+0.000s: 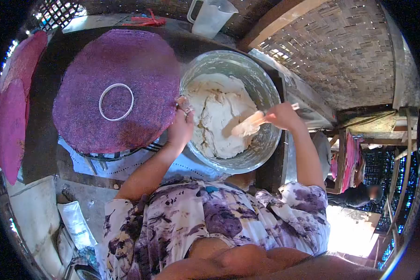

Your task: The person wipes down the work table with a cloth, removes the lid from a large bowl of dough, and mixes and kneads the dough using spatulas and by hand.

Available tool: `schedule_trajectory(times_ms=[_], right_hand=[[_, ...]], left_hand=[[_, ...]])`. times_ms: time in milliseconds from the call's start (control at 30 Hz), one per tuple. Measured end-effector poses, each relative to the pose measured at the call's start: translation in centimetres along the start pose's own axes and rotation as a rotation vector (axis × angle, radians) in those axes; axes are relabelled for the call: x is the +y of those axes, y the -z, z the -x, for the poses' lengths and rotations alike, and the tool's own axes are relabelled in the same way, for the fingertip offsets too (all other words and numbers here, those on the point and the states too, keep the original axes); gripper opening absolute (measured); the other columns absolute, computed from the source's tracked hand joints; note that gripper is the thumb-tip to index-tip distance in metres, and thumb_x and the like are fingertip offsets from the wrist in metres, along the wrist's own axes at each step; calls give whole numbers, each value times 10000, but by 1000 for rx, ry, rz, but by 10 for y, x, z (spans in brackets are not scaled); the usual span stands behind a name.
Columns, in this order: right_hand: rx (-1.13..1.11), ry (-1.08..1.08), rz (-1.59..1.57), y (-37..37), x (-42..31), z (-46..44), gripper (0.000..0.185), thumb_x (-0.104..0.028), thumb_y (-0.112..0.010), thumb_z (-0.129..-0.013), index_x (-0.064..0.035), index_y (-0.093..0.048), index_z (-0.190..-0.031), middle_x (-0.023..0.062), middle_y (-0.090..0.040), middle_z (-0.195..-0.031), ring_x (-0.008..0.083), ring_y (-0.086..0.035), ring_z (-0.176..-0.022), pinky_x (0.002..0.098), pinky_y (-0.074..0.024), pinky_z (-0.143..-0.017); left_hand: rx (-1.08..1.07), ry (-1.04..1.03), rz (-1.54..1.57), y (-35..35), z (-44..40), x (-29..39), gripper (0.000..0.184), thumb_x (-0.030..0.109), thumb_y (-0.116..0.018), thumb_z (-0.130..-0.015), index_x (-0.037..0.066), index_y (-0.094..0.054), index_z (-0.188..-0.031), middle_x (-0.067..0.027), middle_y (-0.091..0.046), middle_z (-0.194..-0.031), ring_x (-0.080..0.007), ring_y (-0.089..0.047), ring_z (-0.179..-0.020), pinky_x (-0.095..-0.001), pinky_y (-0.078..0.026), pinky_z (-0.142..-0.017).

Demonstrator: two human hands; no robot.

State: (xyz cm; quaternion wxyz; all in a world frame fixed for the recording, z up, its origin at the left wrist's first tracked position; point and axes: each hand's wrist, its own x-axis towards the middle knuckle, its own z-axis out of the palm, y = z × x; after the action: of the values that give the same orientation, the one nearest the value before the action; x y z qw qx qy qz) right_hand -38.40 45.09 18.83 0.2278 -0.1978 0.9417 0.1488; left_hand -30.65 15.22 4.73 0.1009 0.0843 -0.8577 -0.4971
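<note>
A wide metal basin (266, 88) holds a thick mass of pale dough (221, 105) with a cracked, uneven surface. My right hand (282, 116) is closed around the handle of a spatula (248, 124), whose dough-smeared blade is over the right part of the dough. At the basin's left rim, my left hand (181, 125) is closed, apparently gripping the edge, with dough on its fingers. Beside that hand is a large round purple mesh-like sheet (142, 70), and a thin white ring (132, 103) lies on it.
A clear plastic jug (212, 18) and a red item (149, 20) stand behind. More purple sheets (9, 121) are at the far left. A woven wall (331, 51) rises at the right. A white bag (77, 224) lies low left, and a person (359, 195) is in the right background.
</note>
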Motion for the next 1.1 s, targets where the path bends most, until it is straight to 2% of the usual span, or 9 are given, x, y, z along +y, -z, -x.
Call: schedule_trajectory(times_ms=[100,167,267,467,600,700,800,1000,1100], right_hand=[[171,269,44,-27,-38,-4,295,-443,-589,-741,-172,-678,-816,92,-641,-750,280,-603,-735,399,-443,-670],[142,304,-2,-45,-66,-16,308,-449,-578,-745,-164,-679,-806,96,-637,-734,272,-609,-714,387,-450,-651],[-10,44,26,-49,-105,-27,333,-462,-572,-742,-148,-678,-780,96,-639,-742,262,-617,-720,389,-460,-631],[-76,-134,5,-75,-63,-23,360,-456,-562,-750,-112,-670,-748,64,-647,-752,253,-627,-753,405,-472,-619],[18,-27,110,-9,-83,29,272,-337,-547,-771,-93,-663,-736,78,-642,-749,257,-623,-712,396,-473,-592],[163,41,89,0,-103,61,178,-218,-546,-734,-75,-640,-685,100,-624,-700,255,-616,-664,384,-471,-569],[331,146,37,-17,-120,73,88,-134,-544,-644,-67,-601,-633,104,-592,-634,246,-609,-630,364,-466,-556],[165,217,-31,-51,-134,59,148,-199,-569,-664,-56,-608,-663,102,-597,-647,250,-612,-625,360,-472,-547],[184,2,-198,-83,-147,22,195,-234,-575,-697,-50,-634,-718,127,-617,-695,269,-619,-645,379,-474,-552]], left_hand=[[-43,42,103,-3,0,-4,231,216,-590,-806,15,-581,-920,-193,-599,-896,-363,-557,-883,-415,-423,-769],[-2,-21,92,-8,0,-9,225,207,-586,-809,14,-578,-924,-190,-601,-898,-359,-562,-884,-409,-424,-768],[13,-72,69,-5,0,-11,219,197,-585,-811,13,-575,-929,-185,-603,-898,-352,-568,-880,-398,-425,-768],[14,-46,55,-11,2,-17,221,195,-597,-801,15,-575,-928,-173,-608,-894,-336,-573,-862,-385,-424,-775],[57,-49,125,-5,0,-5,213,207,-585,-800,10,-593,-881,-207,-591,-838,-390,-543,-831,-435,-411,-744],[61,-40,157,0,0,6,196,200,-586,-798,25,-610,-884,-185,-592,-884,-352,-538,-894,-421,-404,-790],[52,-288,37,9,-3,13,184,187,-593,-786,38,-622,-889,-154,-583,-965,-326,-517,-963,-401,-390,-842],[-20,-498,-224,9,-9,9,150,171,-621,-750,61,-652,-848,-103,-605,-896,-320,-472,-1045,-405,-369,-899],[-11,-567,-215,11,-6,18,148,182,-636,-737,73,-660,-834,-98,-604,-835,-300,-458,-1063,-408,-364,-901]])
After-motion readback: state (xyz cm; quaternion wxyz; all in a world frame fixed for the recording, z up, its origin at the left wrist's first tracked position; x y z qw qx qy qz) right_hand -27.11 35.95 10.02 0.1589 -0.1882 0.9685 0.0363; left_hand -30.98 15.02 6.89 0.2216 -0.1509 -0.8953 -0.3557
